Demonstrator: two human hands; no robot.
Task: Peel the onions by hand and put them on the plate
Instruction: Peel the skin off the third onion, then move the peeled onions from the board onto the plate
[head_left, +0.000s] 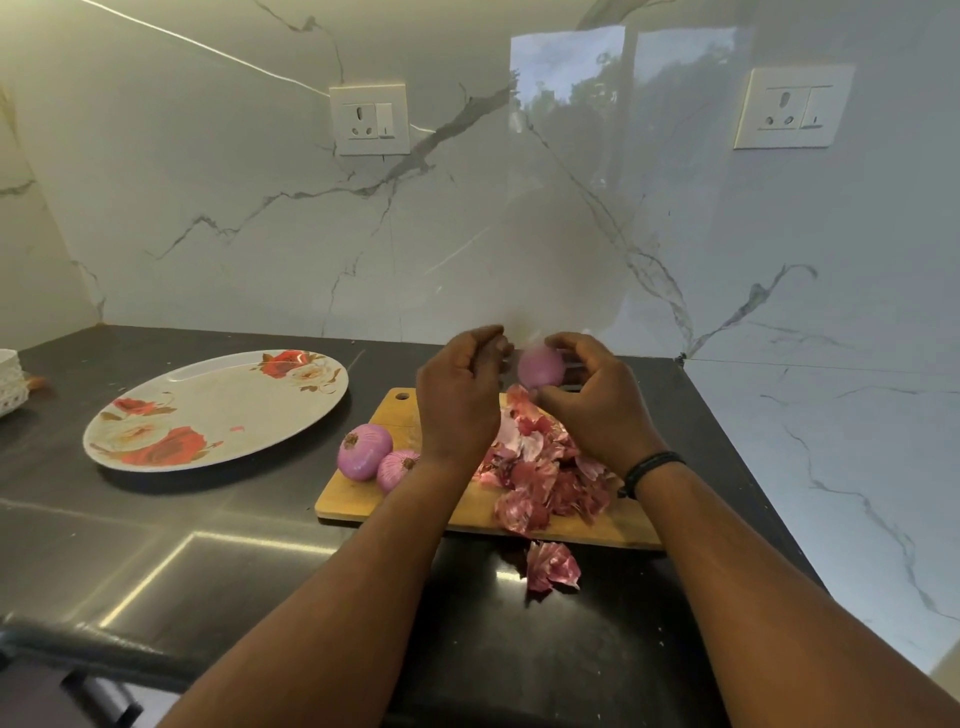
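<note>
The right hand (587, 395) grips a peeled-looking onion (540, 368) in curled fingers above the cutting board (467, 512). The left hand (457, 389), just beside it, is curled, possibly pinching a skin scrap; blur prevents confirmation. The plate (156, 447) lies well left of the grip, nearer the left hand.

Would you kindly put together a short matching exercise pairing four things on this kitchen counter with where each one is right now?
Things:
1. Flowered plate
2. Two onions
3. Heap of onion skins
4. Third onion

Places:
A. Held in the right hand, above the far end of the cutting board
B. On the dark counter, left of the board
C. At the left edge of the board, side by side
D. Piled on the right part of the board

Pairs: 1-B, 2-C, 3-D, 4-A
</note>
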